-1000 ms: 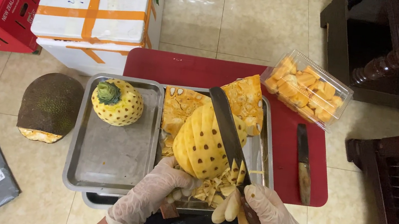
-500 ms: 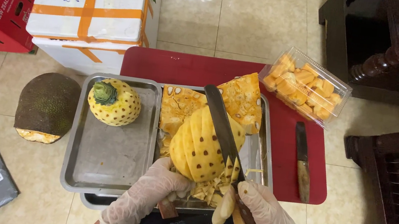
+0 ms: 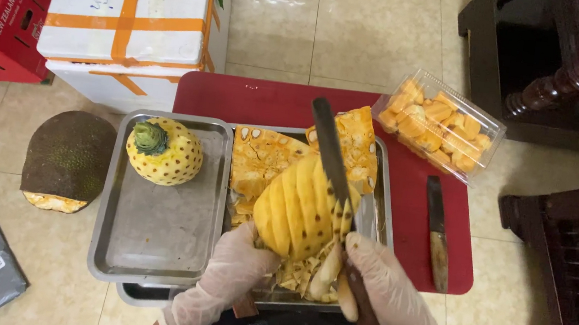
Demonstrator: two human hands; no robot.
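Two trays (image 3: 153,270) sit side by side on a board (image 3: 267,102); the left holds a peeled pineapple (image 3: 164,150), the right peel (image 3: 260,163). A knife (image 3: 437,234) lies right of them, a box (image 3: 439,125) behind it, and a jackfruit (image 3: 68,159) left on the floor.

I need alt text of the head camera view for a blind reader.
Gloved left hand steadies a peeled pineapple over a steel tray while the right hand cuts it with a long knife. Another peeled pineapple sits nearby.

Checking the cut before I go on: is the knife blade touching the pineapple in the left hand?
Touching. In the head view the knife blade lies across the grooved pineapple and runs into its right side, no gap showing. The left hand grips the fruit from below.
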